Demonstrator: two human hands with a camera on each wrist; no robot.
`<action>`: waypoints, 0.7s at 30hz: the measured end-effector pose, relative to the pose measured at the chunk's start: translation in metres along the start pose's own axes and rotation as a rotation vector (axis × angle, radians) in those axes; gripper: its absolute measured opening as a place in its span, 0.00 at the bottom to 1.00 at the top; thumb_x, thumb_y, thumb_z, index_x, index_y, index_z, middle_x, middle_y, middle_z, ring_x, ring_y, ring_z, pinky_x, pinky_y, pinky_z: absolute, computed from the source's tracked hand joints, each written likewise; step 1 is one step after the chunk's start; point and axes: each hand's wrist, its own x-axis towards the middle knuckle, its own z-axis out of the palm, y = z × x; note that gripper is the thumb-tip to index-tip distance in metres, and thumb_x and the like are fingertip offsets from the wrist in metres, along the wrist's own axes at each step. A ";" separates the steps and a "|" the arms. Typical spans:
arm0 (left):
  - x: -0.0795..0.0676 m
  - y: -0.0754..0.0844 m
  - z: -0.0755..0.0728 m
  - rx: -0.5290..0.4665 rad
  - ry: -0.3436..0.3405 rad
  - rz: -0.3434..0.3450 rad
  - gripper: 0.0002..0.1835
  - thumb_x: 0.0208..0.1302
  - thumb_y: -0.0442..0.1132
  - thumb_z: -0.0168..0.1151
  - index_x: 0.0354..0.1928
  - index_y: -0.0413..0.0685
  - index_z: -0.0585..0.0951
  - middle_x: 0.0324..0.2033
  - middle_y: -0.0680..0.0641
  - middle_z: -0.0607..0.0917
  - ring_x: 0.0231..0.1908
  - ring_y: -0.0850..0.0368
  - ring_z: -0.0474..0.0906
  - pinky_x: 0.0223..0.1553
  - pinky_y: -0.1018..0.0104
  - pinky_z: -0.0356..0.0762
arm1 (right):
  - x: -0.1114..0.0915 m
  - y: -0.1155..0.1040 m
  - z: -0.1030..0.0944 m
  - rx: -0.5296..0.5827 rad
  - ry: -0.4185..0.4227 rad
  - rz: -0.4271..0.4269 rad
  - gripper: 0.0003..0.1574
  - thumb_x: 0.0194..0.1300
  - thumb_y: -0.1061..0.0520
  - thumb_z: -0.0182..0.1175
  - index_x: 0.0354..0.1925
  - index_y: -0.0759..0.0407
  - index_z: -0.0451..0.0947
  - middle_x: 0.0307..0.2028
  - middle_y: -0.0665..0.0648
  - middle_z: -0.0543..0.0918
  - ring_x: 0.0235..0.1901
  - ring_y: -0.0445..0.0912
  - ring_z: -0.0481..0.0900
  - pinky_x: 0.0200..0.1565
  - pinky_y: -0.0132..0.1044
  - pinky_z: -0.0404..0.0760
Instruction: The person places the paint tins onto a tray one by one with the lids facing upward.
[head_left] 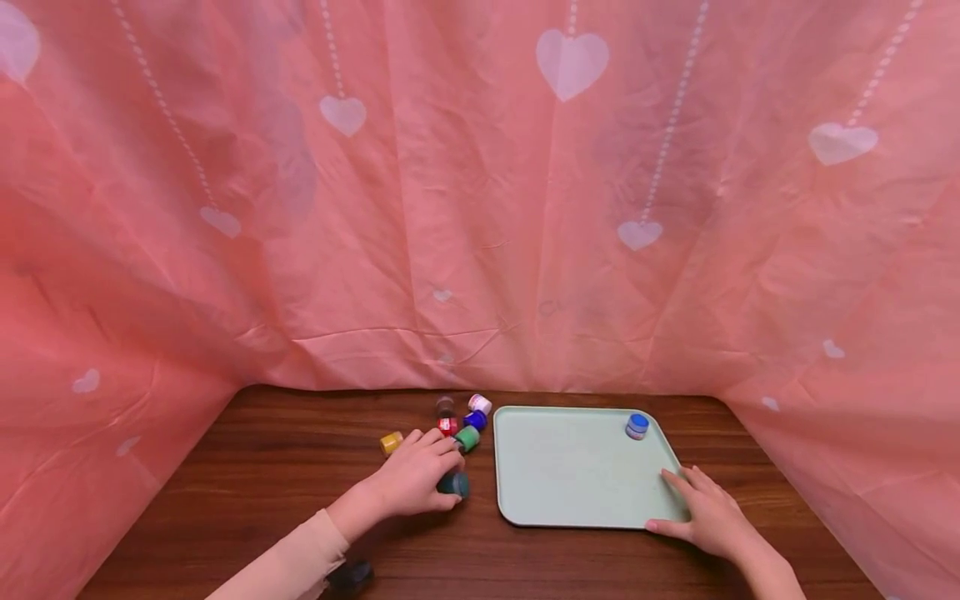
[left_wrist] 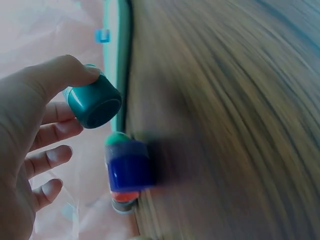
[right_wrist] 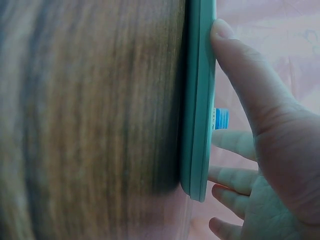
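Observation:
My left hand [head_left: 416, 477] pinches a small teal paint jar [left_wrist: 95, 102] between thumb and fingers, its other fingers spread loosely in the left wrist view. Just beyond that hand are a green jar [head_left: 468, 438], a red jar [head_left: 447, 426] and a dark blue jar [head_left: 476, 420]. A yellow jar [head_left: 391, 442] lies off to the left. On the right, my right hand [head_left: 708, 515] rests at the near right corner of a pale green tray [head_left: 570, 471], thumb on the near rim and fingers extended. One blue jar [head_left: 637, 427] stands in the tray's far right corner.
A white-pink jar [head_left: 480, 405] and a dark brown jar [head_left: 446, 407] sit at the back of the group, left of the tray. Pink curtain [head_left: 480, 250] with white hearts surrounds the brown wooden table [head_left: 285, 467]. Something dark [head_left: 352, 575] shows beneath the left sleeve.

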 end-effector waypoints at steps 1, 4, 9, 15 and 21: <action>0.002 0.001 0.000 -0.010 0.013 -0.009 0.20 0.52 0.62 0.68 0.41 0.60 0.81 0.40 0.58 0.79 0.44 0.59 0.69 0.40 0.65 0.62 | 0.000 0.000 0.000 0.001 -0.004 0.001 0.54 0.48 0.30 0.69 0.61 0.67 0.72 0.58 0.79 0.72 0.61 0.74 0.66 0.52 0.68 0.70; 0.008 0.004 0.000 -0.042 0.062 -0.031 0.20 0.51 0.62 0.69 0.40 0.61 0.81 0.39 0.59 0.79 0.44 0.59 0.70 0.39 0.65 0.62 | 0.000 0.001 0.000 0.006 -0.011 0.005 0.54 0.49 0.30 0.68 0.61 0.67 0.72 0.59 0.78 0.71 0.61 0.74 0.66 0.52 0.68 0.69; 0.020 0.010 -0.002 -0.108 0.115 -0.076 0.19 0.52 0.61 0.69 0.40 0.62 0.80 0.39 0.61 0.79 0.44 0.60 0.69 0.43 0.64 0.64 | 0.001 0.002 0.002 0.016 -0.022 0.013 0.56 0.48 0.29 0.68 0.61 0.67 0.72 0.59 0.79 0.71 0.61 0.74 0.65 0.51 0.69 0.69; 0.037 0.016 0.000 -0.179 0.157 -0.117 0.17 0.52 0.59 0.70 0.40 0.61 0.80 0.35 0.60 0.81 0.38 0.62 0.68 0.43 0.65 0.63 | 0.000 0.005 0.004 0.019 -0.012 0.006 0.55 0.48 0.29 0.68 0.60 0.67 0.73 0.59 0.79 0.71 0.61 0.75 0.65 0.51 0.69 0.69; 0.055 0.021 0.006 -0.226 0.205 -0.151 0.19 0.52 0.58 0.71 0.41 0.59 0.80 0.35 0.56 0.83 0.38 0.63 0.72 0.41 0.66 0.64 | 0.001 0.006 0.005 0.015 0.002 -0.004 0.55 0.47 0.29 0.68 0.60 0.67 0.73 0.58 0.79 0.72 0.60 0.75 0.67 0.50 0.68 0.70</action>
